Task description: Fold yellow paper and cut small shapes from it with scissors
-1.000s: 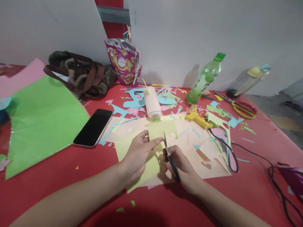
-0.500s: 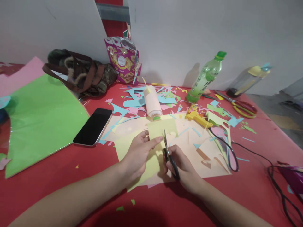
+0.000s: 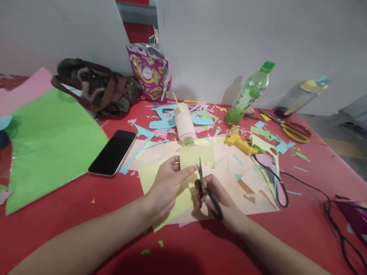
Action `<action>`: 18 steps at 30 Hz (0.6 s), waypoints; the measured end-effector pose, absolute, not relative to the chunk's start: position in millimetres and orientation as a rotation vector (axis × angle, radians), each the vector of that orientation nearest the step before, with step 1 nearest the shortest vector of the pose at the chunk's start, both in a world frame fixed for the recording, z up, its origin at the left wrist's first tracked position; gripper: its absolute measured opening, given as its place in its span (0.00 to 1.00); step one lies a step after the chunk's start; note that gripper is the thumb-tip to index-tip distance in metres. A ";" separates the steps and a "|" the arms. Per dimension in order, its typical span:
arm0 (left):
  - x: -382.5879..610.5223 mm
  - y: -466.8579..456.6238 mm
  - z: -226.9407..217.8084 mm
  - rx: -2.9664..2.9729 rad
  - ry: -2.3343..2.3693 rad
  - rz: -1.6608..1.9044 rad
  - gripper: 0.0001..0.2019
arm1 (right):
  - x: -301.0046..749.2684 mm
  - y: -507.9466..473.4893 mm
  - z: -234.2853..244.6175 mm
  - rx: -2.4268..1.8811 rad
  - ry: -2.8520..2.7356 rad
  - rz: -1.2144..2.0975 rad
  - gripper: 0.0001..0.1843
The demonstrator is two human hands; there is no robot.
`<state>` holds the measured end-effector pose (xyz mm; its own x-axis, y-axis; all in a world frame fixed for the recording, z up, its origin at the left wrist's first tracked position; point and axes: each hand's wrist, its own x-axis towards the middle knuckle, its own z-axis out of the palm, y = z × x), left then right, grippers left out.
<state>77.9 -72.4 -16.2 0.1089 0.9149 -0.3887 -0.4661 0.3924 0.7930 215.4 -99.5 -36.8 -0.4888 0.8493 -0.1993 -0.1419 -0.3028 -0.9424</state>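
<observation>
Over the red counter (image 3: 86, 214), left hand (image 3: 165, 182) pinches yellow paper (image 3: 190, 155), right hand (image 3: 228, 204) grips scissors (image 3: 214, 201); looks mid-cut, next snip needs steady paper.

My left grip (image 3: 164, 184) hides part of the small yellow paper (image 3: 189, 155) it holds; purple item (image 3: 354, 214) cropped at right edge.

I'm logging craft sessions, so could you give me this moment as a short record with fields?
Left hand: pinching a small yellow paper
Right hand: holding black-handled scissors, blades parted at the paper
Beneath: yellow sheet and cream sheet on a red table
Other tools: yellow glue gun, red-and-yellow scissors
Left side: phone, green sheet
Back: bag, snack pouch, green-capped bottle
</observation>
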 end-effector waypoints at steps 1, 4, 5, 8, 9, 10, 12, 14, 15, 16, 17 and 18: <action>78.0 -72.7 -15.3 0.564 1.017 1.090 0.11 | 215.2 -99.3 -36.7 -0.950 -1.244 1.865 0.20; 78.3 -73.7 -12.5 0.596 1.056 1.090 0.11 | 214.9 -99.0 -37.2 -0.925 -1.240 1.876 0.19; 78.4 -74.0 -11.9 0.603 1.067 1.093 0.12 | 214.9 -99.0 -37.5 -0.915 -1.240 1.880 0.19; 78.6 -75.3 -11.6 0.610 1.074 1.094 0.12 | 215.0 -99.6 -38.4 -0.890 -1.229 1.892 0.18; 78.5 -75.8 -11.9 0.611 1.072 1.089 0.12 | 215.0 -99.8 -38.5 -0.879 -1.219 1.897 0.18; 78.5 -76.3 -12.1 0.612 1.070 1.086 0.12 | 215.0 -100.0 -38.6 -0.867 -1.208 1.901 0.18; 78.4 -77.0 -12.5 0.615 1.070 1.085 0.12 | 214.9 -100.3 -38.9 -0.843 -1.191 1.907 0.18; 78.2 -77.3 -12.6 0.613 1.070 1.084 0.12 | 215.0 -100.5 -39.5 -0.830 -1.190 1.908 0.17; 78.2 -77.3 -12.7 0.610 1.069 1.085 0.12 | 215.1 -100.6 -40.0 -0.826 -1.193 1.907 0.17; 78.2 -77.3 -12.9 0.606 1.065 1.084 0.11 | 215.4 -100.7 -40.6 -0.823 -1.194 1.905 0.16; 78.3 -77.3 -13.4 0.599 1.060 1.084 0.11 | 215.6 -100.7 -41.4 -0.820 -1.198 1.902 0.16; 78.4 -77.2 -14.1 0.591 1.051 1.083 0.11 | 215.8 -100.8 -42.1 -0.818 -1.202 1.897 0.16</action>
